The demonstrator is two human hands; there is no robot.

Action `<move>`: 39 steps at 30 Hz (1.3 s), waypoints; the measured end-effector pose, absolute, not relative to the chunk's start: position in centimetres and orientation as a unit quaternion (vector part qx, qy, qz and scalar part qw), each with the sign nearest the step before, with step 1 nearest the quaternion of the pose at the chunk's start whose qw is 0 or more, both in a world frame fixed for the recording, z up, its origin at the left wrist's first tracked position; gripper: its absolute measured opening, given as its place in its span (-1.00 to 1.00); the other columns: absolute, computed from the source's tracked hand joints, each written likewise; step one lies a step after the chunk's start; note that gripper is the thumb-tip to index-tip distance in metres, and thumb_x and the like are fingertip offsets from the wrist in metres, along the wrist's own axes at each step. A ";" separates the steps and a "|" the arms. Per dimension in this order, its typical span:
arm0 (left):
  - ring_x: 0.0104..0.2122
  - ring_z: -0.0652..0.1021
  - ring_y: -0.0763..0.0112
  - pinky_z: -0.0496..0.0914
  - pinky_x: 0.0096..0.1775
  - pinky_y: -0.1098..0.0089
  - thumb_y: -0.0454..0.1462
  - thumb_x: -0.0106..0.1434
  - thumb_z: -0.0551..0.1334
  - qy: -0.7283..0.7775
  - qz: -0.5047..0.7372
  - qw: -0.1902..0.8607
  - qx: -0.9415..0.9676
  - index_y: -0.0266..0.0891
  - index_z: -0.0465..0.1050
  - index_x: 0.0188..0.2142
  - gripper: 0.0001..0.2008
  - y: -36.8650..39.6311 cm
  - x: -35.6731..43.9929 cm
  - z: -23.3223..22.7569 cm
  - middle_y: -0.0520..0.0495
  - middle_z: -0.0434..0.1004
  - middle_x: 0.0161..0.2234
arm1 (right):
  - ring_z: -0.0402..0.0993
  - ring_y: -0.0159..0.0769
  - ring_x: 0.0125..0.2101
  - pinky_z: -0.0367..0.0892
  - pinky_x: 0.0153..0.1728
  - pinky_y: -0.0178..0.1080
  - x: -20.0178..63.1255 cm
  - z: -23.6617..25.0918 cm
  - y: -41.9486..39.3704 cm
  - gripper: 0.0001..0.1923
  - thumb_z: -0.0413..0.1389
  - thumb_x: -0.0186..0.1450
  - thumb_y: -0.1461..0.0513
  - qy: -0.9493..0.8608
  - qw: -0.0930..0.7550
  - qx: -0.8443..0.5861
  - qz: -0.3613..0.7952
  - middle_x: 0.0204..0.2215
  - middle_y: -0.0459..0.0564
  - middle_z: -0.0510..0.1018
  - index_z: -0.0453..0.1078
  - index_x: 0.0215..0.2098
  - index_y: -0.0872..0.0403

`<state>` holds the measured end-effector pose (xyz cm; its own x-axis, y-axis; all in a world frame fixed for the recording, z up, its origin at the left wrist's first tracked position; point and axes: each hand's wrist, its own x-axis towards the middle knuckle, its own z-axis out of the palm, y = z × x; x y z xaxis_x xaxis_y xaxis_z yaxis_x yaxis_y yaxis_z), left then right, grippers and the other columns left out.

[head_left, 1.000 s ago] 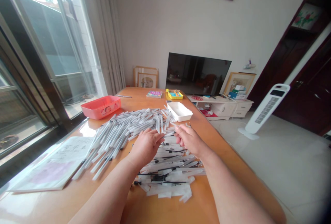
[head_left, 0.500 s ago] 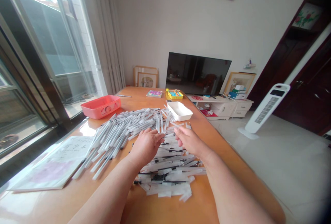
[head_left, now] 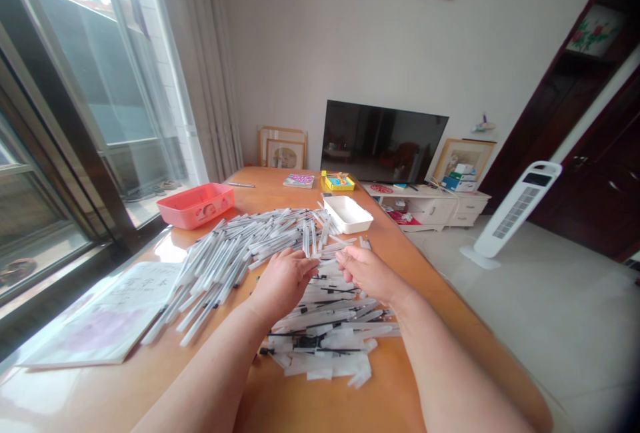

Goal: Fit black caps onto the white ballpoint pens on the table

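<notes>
My left hand (head_left: 286, 280) and my right hand (head_left: 369, 272) are close together above a loose heap of pen parts (head_left: 325, 316), with pale translucent tubes, thin black sticks and small black pieces. The fingers of both hands are pinched. Something pale seems to lie between them, too small to make out. Just beyond and to the left spreads a pile of slim translucent pens (head_left: 220, 263) with dark ends. A white tray (head_left: 353, 225) stands beyond my right hand.
On the wooden table (head_left: 280, 413), a pink bin (head_left: 197, 210) stands at the far left and a notebook (head_left: 100, 320) lies nearer. A colourful booklet (head_left: 299, 181) and yellow box (head_left: 340, 186) are at the far end. The window is left; a tower fan (head_left: 520, 210) stands right.
</notes>
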<state>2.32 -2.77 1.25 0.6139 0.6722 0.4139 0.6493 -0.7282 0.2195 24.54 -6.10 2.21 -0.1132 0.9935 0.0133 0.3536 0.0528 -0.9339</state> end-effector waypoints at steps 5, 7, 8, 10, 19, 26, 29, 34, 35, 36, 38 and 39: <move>-0.19 0.47 0.20 0.32 -0.13 0.28 -0.20 0.46 0.07 0.380 0.228 0.017 0.896 -0.08 0.59 -0.03 -0.70 -2.8 2.3 1.3 -0.09 0.57 -0.27 | 0.23 -0.45 -0.56 0.06 -0.61 -0.38 24.7 2.5 -6.3 -0.72 0.09 0.38 -0.01 -0.597 0.373 -0.540 0.461 -0.40 -0.10 0.52 0.31 -0.25 0.03; -0.20 0.47 0.22 0.32 -0.14 0.29 -0.20 0.46 0.07 0.380 0.225 0.018 0.897 -0.07 0.59 -0.02 -0.70 -2.8 2.3 1.4 -0.09 0.56 -0.29 | 0.20 -0.45 -0.59 0.05 -0.61 -0.36 24.6 2.5 -6.3 -0.62 0.02 0.41 -0.08 -0.595 0.371 -0.554 0.449 -0.49 -0.10 0.48 0.32 -0.30 0.05; -0.21 0.47 0.22 0.32 -0.14 0.29 -0.20 0.46 0.07 0.379 0.225 0.019 0.897 -0.07 0.59 -0.02 -0.70 -2.8 2.3 1.4 -0.08 0.56 -0.29 | 0.18 -0.45 -0.60 0.05 -0.61 -0.35 24.6 2.4 -6.2 -0.57 -0.02 0.42 -0.11 -0.596 0.370 -0.560 0.442 -0.54 -0.11 0.44 0.32 -0.34 0.05; -0.20 0.47 0.22 0.32 -0.14 0.29 -0.21 0.46 0.08 0.379 0.223 0.020 0.898 -0.06 0.59 -0.02 -0.70 -2.8 2.3 1.5 -0.07 0.56 -0.29 | 0.16 -0.45 -0.61 0.03 -0.60 -0.35 24.5 2.3 -6.2 -0.55 -0.03 0.42 -0.11 -0.601 0.367 -0.562 0.433 -0.59 -0.13 0.39 0.31 -0.38 0.06; -0.22 0.48 0.22 0.31 -0.16 0.30 -0.21 0.45 0.08 0.385 0.220 0.024 0.896 -0.07 0.59 -0.06 -0.71 -2.7 2.1 1.4 -0.06 0.56 -0.29 | 0.24 -0.45 -0.55 0.09 -0.56 -0.36 24.8 2.3 -6.0 -0.67 0.19 0.30 -0.04 -0.579 0.416 -0.519 0.472 -0.36 -0.07 0.55 0.44 -0.20 0.04; -0.21 0.51 0.23 0.31 -0.15 0.31 -0.22 0.42 0.11 0.395 0.238 0.054 0.885 -0.10 0.55 -0.03 -0.74 -2.7 2.3 1.5 -0.06 0.59 -0.26 | 0.20 -0.46 -0.60 0.09 -0.57 -0.36 24.5 2.3 -5.9 -0.63 0.17 0.31 -0.05 -0.566 0.418 -0.547 0.453 -0.56 -0.10 0.48 0.37 -0.41 0.07; -0.25 0.53 0.26 0.31 -0.22 0.35 -0.20 0.39 0.16 0.418 0.250 0.093 0.868 -0.14 0.51 -0.12 -0.82 -2.8 2.3 1.5 -0.04 0.58 -0.31 | 0.18 -0.48 -0.60 0.05 -0.59 -0.39 24.6 2.5 -6.0 -0.72 0.20 0.28 0.04 -0.546 0.439 -0.529 0.479 -0.56 -0.12 0.47 0.36 -0.40 0.07; -0.34 0.54 0.33 0.27 -0.30 0.39 -0.17 0.42 0.10 0.415 0.225 0.123 0.873 -0.11 0.48 -0.25 -0.79 -2.6 2.0 1.5 0.01 0.58 -0.39 | 0.24 -0.46 -0.56 0.00 -0.62 -0.41 24.7 2.9 -5.9 -0.81 0.23 0.17 0.17 -0.502 0.482 -0.517 0.498 -0.42 -0.02 0.59 0.38 -0.30 0.08; -0.34 0.54 0.33 0.26 -0.30 0.39 -0.16 0.43 0.09 0.419 0.221 0.122 0.872 -0.10 0.49 -0.26 -0.78 -2.6 1.9 1.5 0.01 0.58 -0.39 | 0.26 -0.46 -0.55 0.01 -0.62 -0.41 24.8 2.9 -5.9 -0.81 0.22 0.15 0.18 -0.497 0.489 -0.523 0.491 -0.41 -0.01 0.59 0.38 -0.30 0.08; -0.33 0.55 0.33 0.26 -0.30 0.40 -0.16 0.43 0.09 0.422 0.219 0.120 0.871 -0.10 0.49 -0.26 -0.77 -2.5 1.8 1.5 0.01 0.59 -0.38 | 0.27 -0.45 -0.55 0.02 -0.61 -0.41 24.8 3.0 -5.8 -0.82 0.21 0.15 0.19 -0.493 0.492 -0.531 0.482 -0.41 -0.01 0.59 0.38 -0.30 0.07; -0.32 0.56 0.33 0.26 -0.30 0.39 -0.15 0.44 0.08 0.425 0.221 0.111 0.871 -0.10 0.50 -0.27 -0.76 -2.3 1.7 1.6 0.01 0.61 -0.37 | 0.27 -0.44 -0.54 0.05 -0.60 -0.40 24.9 2.9 -5.8 -0.84 0.18 0.14 0.21 -0.493 0.481 -0.552 0.470 -0.42 -0.04 0.57 0.38 -0.30 0.07; -0.31 0.56 0.33 0.26 -0.28 0.39 -0.16 0.44 0.08 0.424 0.224 0.106 0.871 -0.10 0.50 -0.27 -0.76 -2.3 1.6 1.6 0.01 0.61 -0.36 | 0.27 -0.44 -0.55 0.07 -0.59 -0.40 24.9 2.8 -5.8 -0.83 0.17 0.14 0.22 -0.498 0.469 -0.563 0.464 -0.43 -0.07 0.56 0.39 -0.28 0.07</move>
<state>1.64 -2.29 1.57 0.5408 0.7859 0.2998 0.6913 -0.6184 0.3738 24.91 -5.81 2.84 0.0741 0.9957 -0.0562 0.1252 -0.0652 -0.9900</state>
